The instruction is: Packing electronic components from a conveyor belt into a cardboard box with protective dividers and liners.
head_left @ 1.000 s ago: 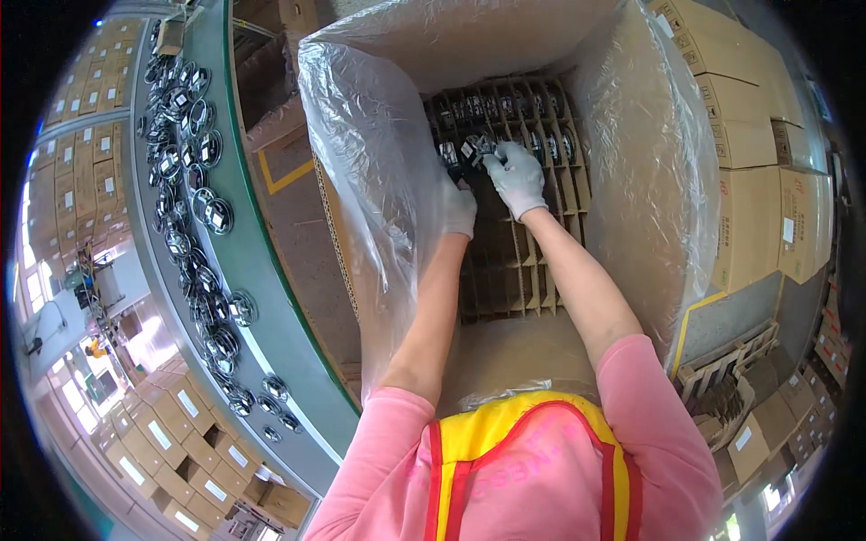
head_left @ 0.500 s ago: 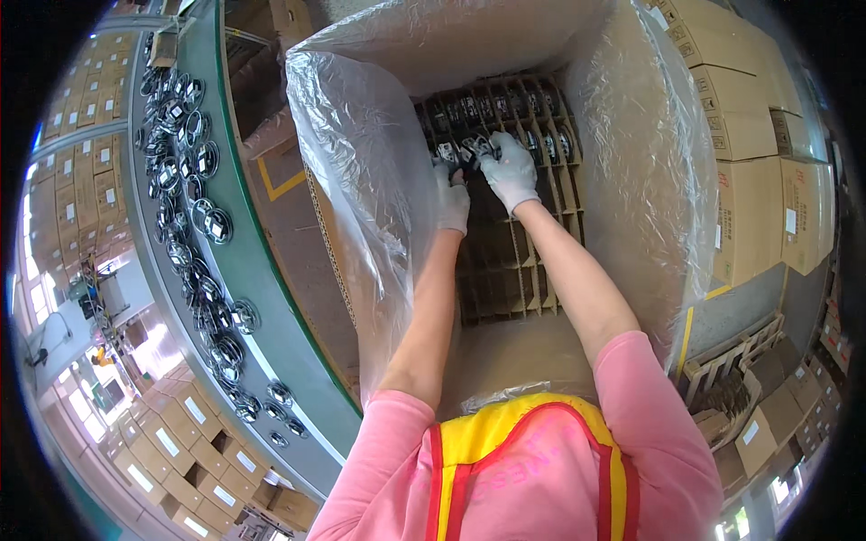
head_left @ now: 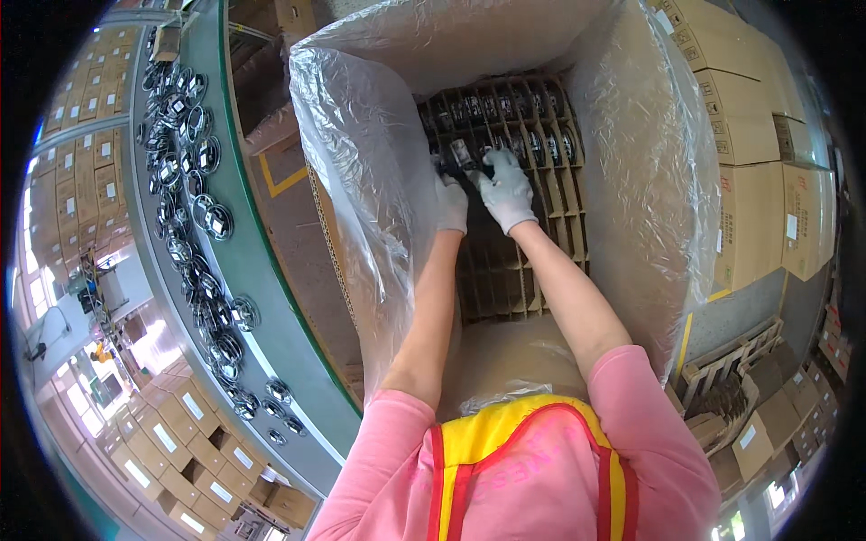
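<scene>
A shiny black part with a silvery face (head_left: pixel 462 154) is tilted above the slots of a cardboard divider (head_left: pixel 523 233) inside a deep box. My left hand (head_left: pixel 450 206), in a white glove, grips it at the left; the plastic liner partly hides this hand. My right hand (head_left: pixel 507 191), also gloved, is closed at the part's right side, its thumb reaching toward the lower edge. Finger contact is too small to see fully. Beyond my hands, rows of similar black parts (head_left: pixel 505 105) stand upright in the divider's far slots.
Clear plastic liner (head_left: pixel 361 153) drapes over the box walls. On the left, a green-edged conveyor (head_left: pixel 302 338) carries many round black parts (head_left: pixel 216 222) in a loose heap. Cartons (head_left: pixel 744 212) are stacked on the right, near a wooden pallet (head_left: pixel 735 361).
Both hands have drawn slightly nearer to me. The silvery-faced part is now tilted beside my left fingers, and my right hand has shifted down from the slots where it was.
</scene>
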The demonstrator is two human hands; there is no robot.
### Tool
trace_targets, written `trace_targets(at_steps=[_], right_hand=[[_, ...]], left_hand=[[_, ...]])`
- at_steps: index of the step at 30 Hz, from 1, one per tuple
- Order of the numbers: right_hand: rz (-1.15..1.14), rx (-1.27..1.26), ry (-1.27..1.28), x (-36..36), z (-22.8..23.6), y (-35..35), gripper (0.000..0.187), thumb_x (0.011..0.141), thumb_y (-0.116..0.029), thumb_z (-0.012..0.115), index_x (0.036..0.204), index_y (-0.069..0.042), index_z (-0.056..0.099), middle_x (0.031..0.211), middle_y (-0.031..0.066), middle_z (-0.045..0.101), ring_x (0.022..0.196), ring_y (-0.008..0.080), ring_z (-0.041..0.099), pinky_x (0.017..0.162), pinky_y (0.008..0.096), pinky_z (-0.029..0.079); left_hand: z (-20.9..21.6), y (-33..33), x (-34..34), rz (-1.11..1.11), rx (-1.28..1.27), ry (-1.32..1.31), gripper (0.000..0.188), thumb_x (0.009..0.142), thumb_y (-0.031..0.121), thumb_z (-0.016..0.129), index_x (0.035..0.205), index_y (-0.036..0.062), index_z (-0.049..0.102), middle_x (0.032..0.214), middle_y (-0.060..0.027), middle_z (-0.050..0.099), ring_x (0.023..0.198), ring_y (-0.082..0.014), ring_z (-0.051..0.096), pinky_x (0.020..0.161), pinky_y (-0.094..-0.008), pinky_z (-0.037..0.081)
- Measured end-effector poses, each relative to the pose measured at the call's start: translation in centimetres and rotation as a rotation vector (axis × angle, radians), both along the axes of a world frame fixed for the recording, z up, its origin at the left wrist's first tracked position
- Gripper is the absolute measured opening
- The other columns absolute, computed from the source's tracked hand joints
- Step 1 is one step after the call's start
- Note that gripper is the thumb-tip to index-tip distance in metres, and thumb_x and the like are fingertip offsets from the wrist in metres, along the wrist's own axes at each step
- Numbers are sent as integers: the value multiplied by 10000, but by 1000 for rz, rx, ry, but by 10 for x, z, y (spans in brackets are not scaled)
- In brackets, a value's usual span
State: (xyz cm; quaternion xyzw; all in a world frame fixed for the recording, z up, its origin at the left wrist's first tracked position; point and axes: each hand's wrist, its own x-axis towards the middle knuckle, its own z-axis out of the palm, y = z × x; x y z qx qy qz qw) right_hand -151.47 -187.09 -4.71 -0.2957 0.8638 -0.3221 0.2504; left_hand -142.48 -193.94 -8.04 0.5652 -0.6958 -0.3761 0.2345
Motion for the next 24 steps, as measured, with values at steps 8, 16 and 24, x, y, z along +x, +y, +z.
trace_targets(at_steps=[8, 16, 24], right_hand=[[246, 26, 67, -5, 2, 3, 388, 846, -156, 567, 1222, -68, 530, 1246, 195, 554, 1052, 396, 582, 870, 461, 488], [417, 29, 467, 15, 6, 31, 549, 805, -204, 647, 1325, -117, 493, 1393, 132, 430, 1306, 336, 365, 1096, 470, 279], [816, 208, 546, 35, -16, 62, 600, 904, -423, 488, 1423, -135, 404, 1480, 153, 341, 1355, 378, 304, 1167, 514, 98]], left_hand=[[9, -3, 0, -309, -13, 74, 319, 744, 17, 604, 1063, 30, 610, 1065, -224, 620, 973, -392, 593, 855, -433, 482], [181, -102, -44, -22, -1064, -171, 423, 784, 82, 637, 1196, 21, 565, 1195, -203, 569, 1134, -415, 509, 1007, -456, 404], [206, -213, 8, -153, -283, -380, 549, 839, 192, 604, 1323, 31, 400, 1001, -278, 648, 942, -417, 637, 820, -463, 501]])
